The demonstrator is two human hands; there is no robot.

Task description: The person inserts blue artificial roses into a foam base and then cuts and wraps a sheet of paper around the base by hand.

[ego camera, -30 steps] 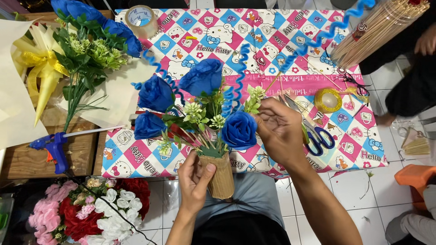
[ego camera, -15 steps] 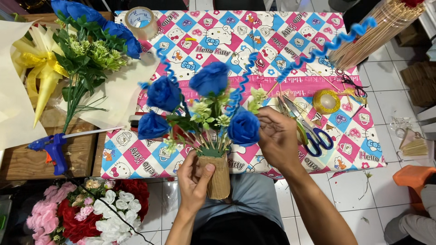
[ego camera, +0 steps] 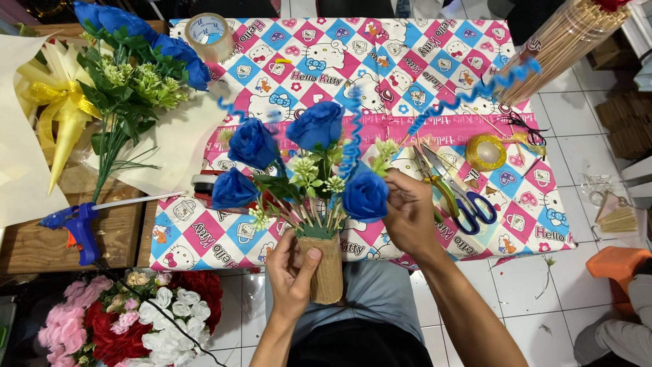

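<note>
My left hand (ego camera: pixel 295 270) grips the tan paper-wrapped handle (ego camera: pixel 327 268) of a small bouquet held over the table's near edge. The bouquet holds several blue fabric roses (ego camera: pixel 316 125), pale green filler sprigs (ego camera: pixel 307 170) and curly blue wire spirals (ego camera: pixel 352 143). My right hand (ego camera: pixel 409 212) pinches the lower right blue rose (ego camera: pixel 365 195) at its side. A long blue spiral (ego camera: pixel 475 92) rises from the bouquet toward the upper right.
A table with a checked pink, blue and white cloth (ego camera: pixel 435 54) carries a tape roll (ego camera: pixel 209 35), scissors (ego camera: pixel 468 204), pliers (ego camera: pixel 435 180) and gold ribbon (ego camera: pixel 485 151). Left: spare blue flowers (ego camera: pixel 129 61), cream wrapping paper (ego camera: pixel 20 156), blue glue gun (ego camera: pixel 76 228). Mixed flowers (ego camera: pixel 129 319) below; skewers (ego camera: pixel 570 41).
The bouquet has shifted slightly right and turned a little in my left hand. My right hand has moved from beside the stems onto the lower right rose.
</note>
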